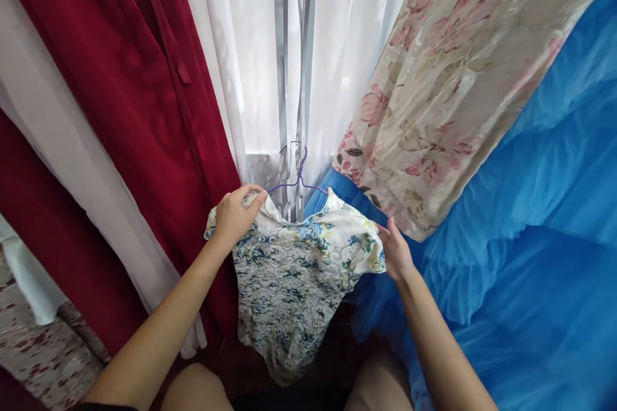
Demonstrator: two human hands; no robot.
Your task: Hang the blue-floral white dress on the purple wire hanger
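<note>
A small white dress with a blue and green floral print [294, 276] hangs on a thin purple hanger [299, 181] from a metal rail [289, 109]. My left hand [235, 213] is closed on the dress's left shoulder. My right hand [396, 252] grips the right sleeve edge with its fingers pinched on the cloth. Both forearms reach up from below.
A dark red garment [130, 109] hangs at the left, white sheer fabric [241, 58] behind the rail. A beige cloth with pink flowers [448, 83] and blue tulle [530, 237] hang at the right. My knees [197, 388] show at the bottom.
</note>
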